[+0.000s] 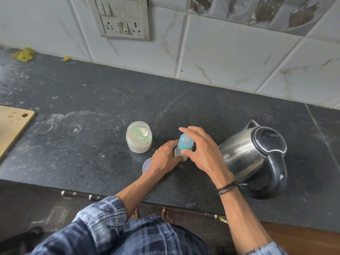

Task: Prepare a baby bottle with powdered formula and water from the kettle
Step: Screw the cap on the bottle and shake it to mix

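Partly inside left hand [163,159], bottle [184,144].

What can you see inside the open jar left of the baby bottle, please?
The jar holds pale powder with a green scoop lying in it; powder covers part of the scoop.

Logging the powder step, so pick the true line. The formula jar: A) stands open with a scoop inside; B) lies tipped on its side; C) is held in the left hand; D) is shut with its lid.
A: the formula jar stands upright and lidless on the counter, a pale green scoop resting in its powder.
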Demonstrator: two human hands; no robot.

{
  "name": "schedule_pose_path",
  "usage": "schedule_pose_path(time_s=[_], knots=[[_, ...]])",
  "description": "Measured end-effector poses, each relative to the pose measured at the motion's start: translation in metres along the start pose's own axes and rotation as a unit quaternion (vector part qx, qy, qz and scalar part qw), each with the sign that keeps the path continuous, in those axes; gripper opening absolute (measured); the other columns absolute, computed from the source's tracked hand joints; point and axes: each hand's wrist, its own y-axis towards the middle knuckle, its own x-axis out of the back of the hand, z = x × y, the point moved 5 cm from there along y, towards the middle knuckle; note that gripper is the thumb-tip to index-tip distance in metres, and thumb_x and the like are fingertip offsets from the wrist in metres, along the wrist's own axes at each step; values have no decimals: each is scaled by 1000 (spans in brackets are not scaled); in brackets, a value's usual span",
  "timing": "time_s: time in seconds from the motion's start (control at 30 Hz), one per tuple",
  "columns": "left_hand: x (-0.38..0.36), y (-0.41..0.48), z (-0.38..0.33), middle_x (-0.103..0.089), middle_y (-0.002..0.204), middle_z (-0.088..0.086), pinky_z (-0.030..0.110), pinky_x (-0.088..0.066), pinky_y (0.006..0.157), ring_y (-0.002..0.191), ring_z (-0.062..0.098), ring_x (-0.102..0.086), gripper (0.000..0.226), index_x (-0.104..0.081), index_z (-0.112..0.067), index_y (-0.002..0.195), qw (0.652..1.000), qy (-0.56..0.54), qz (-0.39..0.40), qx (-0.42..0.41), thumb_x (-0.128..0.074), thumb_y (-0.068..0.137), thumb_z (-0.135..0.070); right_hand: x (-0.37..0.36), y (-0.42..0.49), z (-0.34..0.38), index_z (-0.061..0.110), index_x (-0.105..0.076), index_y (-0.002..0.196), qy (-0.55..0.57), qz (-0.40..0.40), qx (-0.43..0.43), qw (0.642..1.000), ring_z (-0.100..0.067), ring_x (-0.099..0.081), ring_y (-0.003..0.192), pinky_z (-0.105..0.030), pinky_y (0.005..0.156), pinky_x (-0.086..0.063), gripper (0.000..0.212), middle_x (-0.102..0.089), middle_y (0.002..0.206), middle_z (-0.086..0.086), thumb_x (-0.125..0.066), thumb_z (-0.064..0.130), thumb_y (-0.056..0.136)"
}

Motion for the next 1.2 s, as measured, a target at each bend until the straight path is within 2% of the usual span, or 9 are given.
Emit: schedule_pose_path(time_s=[0.13,0.23,0.37,0.47,0.57,0.77,0.93,1.1,1.2], knots=[[0,-1,-1,-64,123,-14,29,-39,79,106,12,-61,55,-58,-35,134,1000,2,0,0,-76,83,-46,-1,-2,0,32,-63,136,39,-27,-11,999,-13,-63,110,-39,95,-57,57,-59,131,11,-83,14,86],[1,-1,-2,-64,122,-15,28,-38,78,105,11,-60,55,-58,-36,134,1000,1,2,2,-76,83,-47,-1,0,-3,31,-62,132,20,-44,-36,998,-16,-64,100,-40,86,-58,55,-59,119,7,-88,28,83],[0,-2,-1,-64,122,-14,28,-38,78,105,12,-61,54,-58,-35,134,1000,-3,4,-1,-76,84,-45,-3,0,-2,32,-59,139,4,-34,-35,999,-17,-60,108,-36,88,-54,67,-57,123,6,-89,42,79],[1,-2,-2,-64,123,-14,29,-40,79,106,13,-61,56,-57,-34,135,1000,-1,8,-2,-75,84,-46,-2,-3,-2,36,-54,148,31,-19,-23,999,-14,-57,117,-35,96,-53,76,-55,136,11,-89,29,80],[1,-1,-2,-64,125,-14,30,-41,80,108,13,-61,57,-56,-35,137,1000,6,6,1,-75,84,-47,-1,-4,-2,33,-60,143,33,-25,-6,999,-13,-60,115,-38,96,-55,64,-59,134,12,-84,15,86],[1,-1,-2,-64,125,-11,28,-41,80,107,14,-62,56,-57,-32,136,1000,-1,8,-5,-77,85,-43,1,0,-3,36,-53,149,-1,-20,-29,999,-15,-56,114,-32,90,-49,78,-56,134,8,-88,45,80],[0,-2,-2,-64,126,-10,30,-45,84,109,15,-62,58,-56,-31,138,1000,5,8,1,-76,85,-45,1,-8,0,33,-59,144,21,-48,-6,999,-13,-59,115,-34,95,-54,62,-60,133,11,-84,23,88],[2,-2,-3,-64,128,-12,26,-40,81,109,13,-62,58,-56,-32,138,1000,-2,9,3,-76,86,-46,2,-4,-3,30,-60,144,22,-37,-32,999,-16,-61,113,-34,94,-54,64,-62,129,6,-86,30,86],[2,-3,-3,-64,128,-13,26,-41,83,110,12,-62,57,-58,-32,137,1000,-4,6,7,-76,85,-47,4,-5,-2,28,-61,144,35,-34,-20,999,-16,-61,117,-40,99,-55,61,-62,135,6,-83,18,88]])
